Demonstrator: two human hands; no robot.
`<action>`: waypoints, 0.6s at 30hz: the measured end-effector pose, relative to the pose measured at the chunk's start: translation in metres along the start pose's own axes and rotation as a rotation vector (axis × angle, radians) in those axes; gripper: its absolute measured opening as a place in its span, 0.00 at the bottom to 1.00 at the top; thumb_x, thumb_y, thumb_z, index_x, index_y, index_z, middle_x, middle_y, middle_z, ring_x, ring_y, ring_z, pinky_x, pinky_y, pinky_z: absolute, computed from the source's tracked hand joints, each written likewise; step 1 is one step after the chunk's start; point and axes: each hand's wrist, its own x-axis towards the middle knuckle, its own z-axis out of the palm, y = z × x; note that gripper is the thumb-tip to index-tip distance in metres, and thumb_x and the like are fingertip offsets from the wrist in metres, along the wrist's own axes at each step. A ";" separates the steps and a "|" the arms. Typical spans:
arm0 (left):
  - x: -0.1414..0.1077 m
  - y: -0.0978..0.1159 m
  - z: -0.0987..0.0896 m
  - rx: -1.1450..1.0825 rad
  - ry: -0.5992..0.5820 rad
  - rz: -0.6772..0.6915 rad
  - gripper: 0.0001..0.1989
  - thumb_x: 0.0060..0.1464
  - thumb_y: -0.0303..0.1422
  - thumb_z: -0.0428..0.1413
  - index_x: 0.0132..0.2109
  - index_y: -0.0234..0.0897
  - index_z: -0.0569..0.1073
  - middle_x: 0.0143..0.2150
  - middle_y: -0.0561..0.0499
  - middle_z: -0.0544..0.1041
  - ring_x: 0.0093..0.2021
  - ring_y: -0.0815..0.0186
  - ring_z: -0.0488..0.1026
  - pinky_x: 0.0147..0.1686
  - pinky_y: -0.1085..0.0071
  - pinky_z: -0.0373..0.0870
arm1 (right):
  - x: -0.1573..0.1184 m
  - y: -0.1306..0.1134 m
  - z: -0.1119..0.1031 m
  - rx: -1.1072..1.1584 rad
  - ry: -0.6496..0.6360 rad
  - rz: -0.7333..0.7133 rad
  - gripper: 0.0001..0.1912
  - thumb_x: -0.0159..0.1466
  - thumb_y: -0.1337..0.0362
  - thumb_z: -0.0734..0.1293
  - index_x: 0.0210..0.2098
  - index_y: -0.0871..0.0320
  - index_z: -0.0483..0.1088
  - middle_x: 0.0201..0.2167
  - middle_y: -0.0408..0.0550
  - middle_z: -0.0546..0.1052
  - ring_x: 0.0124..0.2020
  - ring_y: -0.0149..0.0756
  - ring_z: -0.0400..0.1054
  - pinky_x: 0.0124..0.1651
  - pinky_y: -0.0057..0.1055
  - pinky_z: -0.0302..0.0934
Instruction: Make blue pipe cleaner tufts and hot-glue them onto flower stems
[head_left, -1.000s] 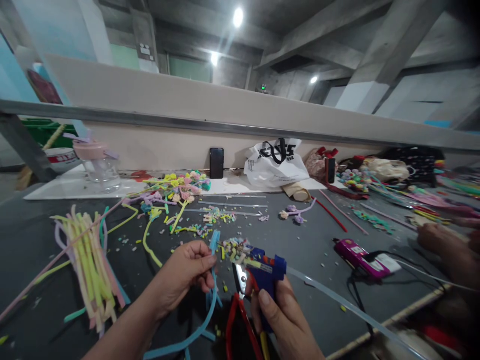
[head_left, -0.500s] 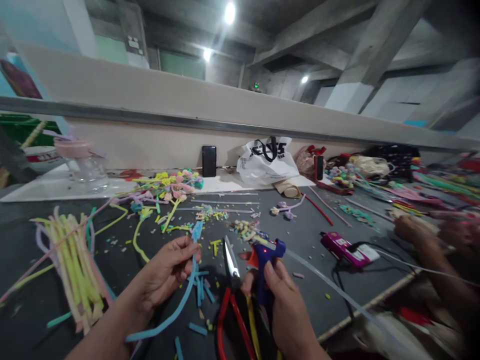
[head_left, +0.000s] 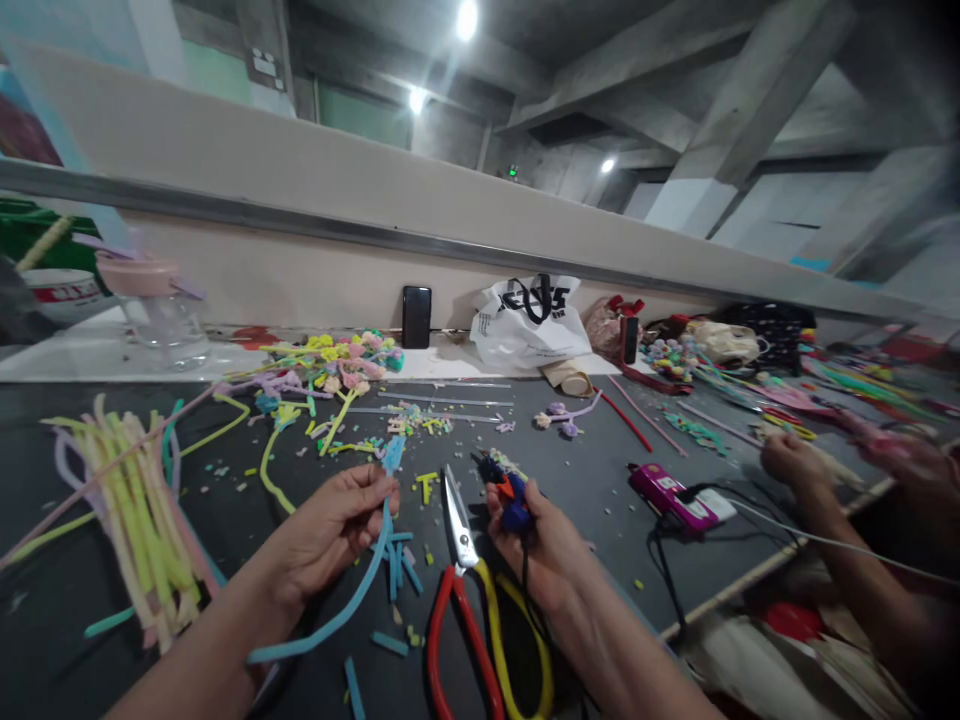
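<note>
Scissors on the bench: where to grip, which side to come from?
I'd take the red handle and yellow handle from the wearer's near side: both loops lie toward the wearer, while the blades point away. I'd favor the red side, since the right hand is close by the yellow.

Glue gun (head_left: 516,516) partly hidden, scissors (head_left: 464,550) cut off below

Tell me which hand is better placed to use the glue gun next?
Probably the right hand: it holds the glue gun, while the left hand pinches the blue strip.
</note>
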 end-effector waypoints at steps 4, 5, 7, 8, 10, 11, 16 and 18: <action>0.001 0.000 0.000 0.008 0.002 0.009 0.11 0.44 0.30 0.63 0.26 0.32 0.67 0.18 0.58 0.69 0.13 0.82 0.60 0.13 0.87 0.60 | -0.002 -0.008 0.004 -0.107 0.007 0.112 0.17 0.69 0.59 0.51 0.37 0.63 0.65 0.27 0.51 0.76 0.22 0.26 0.70 0.21 0.19 0.62; 0.001 0.001 -0.001 0.015 0.008 0.018 0.11 0.43 0.30 0.63 0.26 0.32 0.67 0.18 0.58 0.69 0.13 0.82 0.61 0.13 0.87 0.60 | -0.004 -0.011 0.004 -0.138 0.014 0.152 0.18 0.69 0.58 0.51 0.37 0.64 0.65 0.26 0.52 0.76 0.21 0.27 0.70 0.20 0.20 0.62; 0.000 0.003 -0.001 0.034 0.019 0.035 0.12 0.43 0.31 0.63 0.25 0.33 0.67 0.17 0.58 0.69 0.13 0.81 0.61 0.13 0.87 0.60 | -0.009 -0.021 0.001 -0.250 -0.004 0.251 0.21 0.68 0.56 0.51 0.36 0.65 0.66 0.25 0.55 0.76 0.20 0.30 0.70 0.20 0.22 0.62; 0.000 0.004 -0.001 0.045 0.021 0.044 0.11 0.43 0.31 0.63 0.25 0.32 0.67 0.17 0.58 0.68 0.13 0.81 0.61 0.13 0.87 0.60 | -0.010 -0.028 -0.002 -0.332 -0.038 0.295 0.22 0.67 0.54 0.51 0.36 0.66 0.66 0.26 0.56 0.76 0.21 0.32 0.71 0.20 0.23 0.62; -0.001 0.006 -0.002 0.063 0.018 0.054 0.11 0.45 0.31 0.62 0.25 0.32 0.67 0.16 0.58 0.67 0.12 0.81 0.60 0.12 0.87 0.58 | -0.012 -0.044 -0.011 -0.636 -0.185 0.332 0.23 0.66 0.51 0.51 0.35 0.64 0.67 0.28 0.54 0.77 0.25 0.33 0.73 0.24 0.24 0.62; -0.001 0.008 -0.003 0.072 0.018 0.058 0.10 0.45 0.31 0.62 0.25 0.32 0.68 0.15 0.58 0.67 0.12 0.81 0.59 0.11 0.87 0.57 | -0.011 -0.052 -0.015 -0.843 -0.230 0.295 0.24 0.65 0.50 0.52 0.34 0.62 0.68 0.27 0.52 0.77 0.25 0.32 0.73 0.24 0.24 0.61; -0.002 0.015 -0.009 0.088 0.037 0.074 0.10 0.45 0.31 0.61 0.25 0.32 0.68 0.17 0.57 0.68 0.13 0.80 0.61 0.11 0.86 0.57 | -0.016 -0.069 -0.011 -1.823 -0.145 -0.142 0.12 0.60 0.61 0.59 0.25 0.59 0.67 0.15 0.42 0.71 0.13 0.27 0.62 0.20 0.23 0.52; -0.003 0.017 -0.011 0.093 0.048 0.088 0.10 0.45 0.31 0.62 0.26 0.32 0.68 0.19 0.57 0.69 0.14 0.81 0.62 0.12 0.87 0.57 | -0.025 -0.052 0.006 -1.830 -0.270 -0.384 0.10 0.60 0.63 0.59 0.28 0.57 0.69 0.18 0.41 0.72 0.17 0.28 0.64 0.23 0.23 0.55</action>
